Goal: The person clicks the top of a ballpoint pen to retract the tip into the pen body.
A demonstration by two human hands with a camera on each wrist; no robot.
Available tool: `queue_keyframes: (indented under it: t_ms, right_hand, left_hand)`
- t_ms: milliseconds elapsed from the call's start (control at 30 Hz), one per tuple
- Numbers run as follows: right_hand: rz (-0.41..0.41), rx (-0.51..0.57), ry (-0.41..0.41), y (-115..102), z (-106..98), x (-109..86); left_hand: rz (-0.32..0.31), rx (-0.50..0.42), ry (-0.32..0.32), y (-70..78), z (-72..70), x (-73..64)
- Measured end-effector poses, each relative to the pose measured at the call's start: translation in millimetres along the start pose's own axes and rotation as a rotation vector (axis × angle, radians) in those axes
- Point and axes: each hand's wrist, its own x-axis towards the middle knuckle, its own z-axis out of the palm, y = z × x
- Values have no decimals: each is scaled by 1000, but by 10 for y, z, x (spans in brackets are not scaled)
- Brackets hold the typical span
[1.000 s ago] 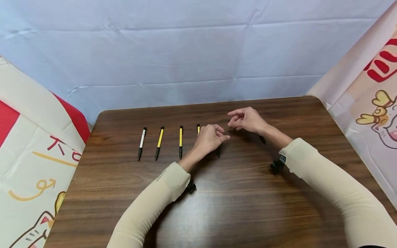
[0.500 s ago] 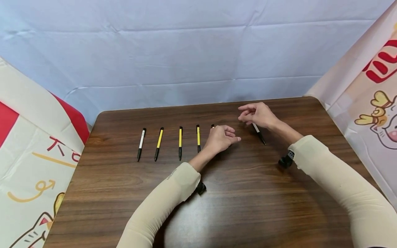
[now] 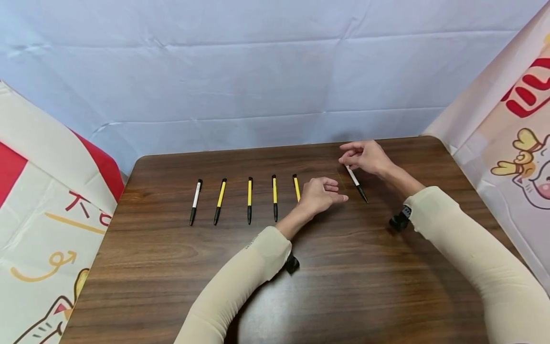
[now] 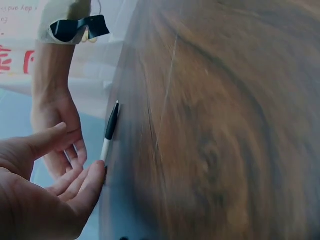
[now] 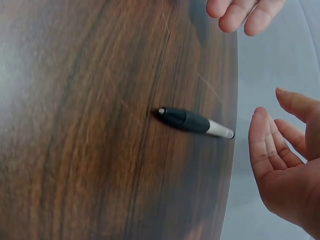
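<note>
At the right lies a white pen with a black grip (image 3: 353,177), slanted on the table; it also shows as a pen (image 5: 185,120) in the right wrist view. My right hand (image 3: 365,156) hovers over its far end, fingers loosely bent, and a gap separates hand (image 5: 287,150) from pen in the right wrist view. To the pen's left, my left hand (image 3: 320,196) is held above the table with fingers extended and nothing in them. Just left of it is a yellow pen (image 3: 296,186), its lower end hidden by that hand.
Farther left stand a yellow pen (image 3: 275,196), another yellow pen (image 3: 249,198), a third yellow pen (image 3: 221,198) and a white pen (image 3: 196,198), in a spaced row. They lie on a brown wooden table (image 3: 172,267). A pale cloth (image 3: 258,71) hangs behind the table's far edge.
Both hands have moved to the right. The left hand has passed off the rightmost yellow pen, uncovering its upper part. More of the right-hand white pen now shows.
</note>
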Motion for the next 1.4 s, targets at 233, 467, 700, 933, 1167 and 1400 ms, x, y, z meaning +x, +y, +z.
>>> queue_keyframes:
  t_ms: [233, 467, 700, 933, 1167, 1400]
  right_hand:
    - [7, -7, 17, 89, -55, 38]
    - [48, 35, -10, 200, -103, 79]
    - [55, -17, -44, 272, -145, 107]
    - [66, -73, -66, 317, -168, 121]
    - [63, -103, -92, 308, -146, 142]
    - [61, -148, -87, 282, -116, 139]
  left_hand:
    - [-57, -70, 47, 17, 165, 72]
    - [-100, -112, 81, 49, 346, 137]
    - [-111, -167, 120, 79, 490, 179]
    - [-127, -200, 147, 106, 587, 246]
    - [-148, -117, 177, 150, 638, 297]
    - [-152, -75, 194, 166, 666, 304]
